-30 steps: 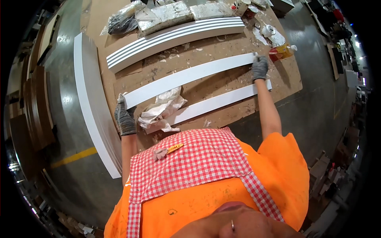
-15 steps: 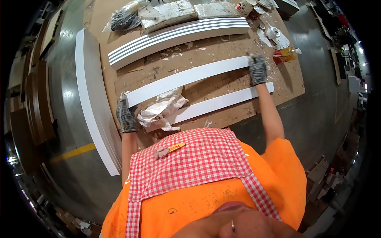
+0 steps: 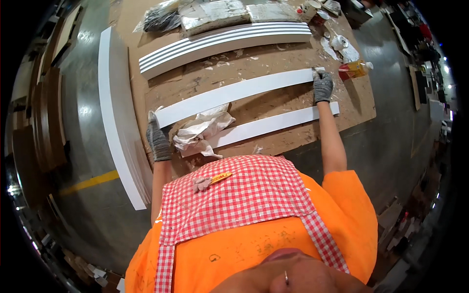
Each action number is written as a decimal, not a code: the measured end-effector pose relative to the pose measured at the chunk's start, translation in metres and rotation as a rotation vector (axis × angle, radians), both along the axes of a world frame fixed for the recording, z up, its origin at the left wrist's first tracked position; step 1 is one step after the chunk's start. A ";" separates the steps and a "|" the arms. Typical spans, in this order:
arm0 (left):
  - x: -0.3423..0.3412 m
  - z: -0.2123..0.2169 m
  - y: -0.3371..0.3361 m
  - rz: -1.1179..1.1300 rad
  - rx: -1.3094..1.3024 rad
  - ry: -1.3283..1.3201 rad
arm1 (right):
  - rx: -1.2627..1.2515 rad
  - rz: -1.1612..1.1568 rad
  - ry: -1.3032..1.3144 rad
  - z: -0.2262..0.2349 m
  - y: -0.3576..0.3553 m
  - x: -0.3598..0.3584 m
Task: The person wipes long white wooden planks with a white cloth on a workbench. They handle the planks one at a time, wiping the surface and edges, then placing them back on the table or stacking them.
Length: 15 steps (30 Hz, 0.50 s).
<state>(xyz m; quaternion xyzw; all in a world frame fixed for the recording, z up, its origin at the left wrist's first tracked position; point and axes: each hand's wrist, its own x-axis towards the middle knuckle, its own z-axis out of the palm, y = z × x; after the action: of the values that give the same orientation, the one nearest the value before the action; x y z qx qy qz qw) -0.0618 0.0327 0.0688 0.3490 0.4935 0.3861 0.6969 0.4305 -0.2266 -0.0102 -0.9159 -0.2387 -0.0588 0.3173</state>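
A long white board (image 3: 239, 95) stretches across in front of me, above the worktable. My left hand (image 3: 158, 139), in a grey knitted glove, is closed on its left end. At the other end my right hand (image 3: 322, 87), gloved alike, grips the board with bent fingers. Closer to me a second white board (image 3: 273, 126) lies on the table, its left part covered by a crumpled white cloth (image 3: 202, 131). Beyond the held board rests a stack of white boards (image 3: 224, 46) with their edges showing.
Paint-stained brown cardboard (image 3: 273, 56) covers the worktable. Along its left side stands another stack of long white boards (image 3: 117, 112). Wrapped blocks (image 3: 215, 15) and a dark plastic bag (image 3: 163, 17) lie at the back. A bottle of amber liquid (image 3: 352, 71) stands at the right.
The view has shifted slightly, and the scene sits a little further right. My right hand's fingers have turned around the board's end; both hands stay at its ends.
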 end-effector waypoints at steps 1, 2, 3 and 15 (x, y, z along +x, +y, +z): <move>-0.001 0.001 -0.002 -0.008 0.001 -0.018 | 0.051 0.105 -0.048 -0.004 0.009 -0.016; 0.001 0.000 -0.001 -0.009 0.006 -0.029 | 0.249 0.220 0.094 -0.013 0.021 -0.036; -0.004 -0.004 -0.003 0.001 0.024 -0.017 | 0.190 0.313 0.148 0.014 0.049 -0.083; -0.009 -0.019 -0.003 0.012 -0.129 -0.111 | 0.178 0.632 0.246 0.059 0.104 -0.220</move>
<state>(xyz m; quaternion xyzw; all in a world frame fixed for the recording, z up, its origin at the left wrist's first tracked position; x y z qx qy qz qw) -0.0709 0.0298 0.0502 0.2786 0.4797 0.3764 0.7420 0.2105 -0.1222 0.0490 -0.7657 -0.4645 0.1324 0.4248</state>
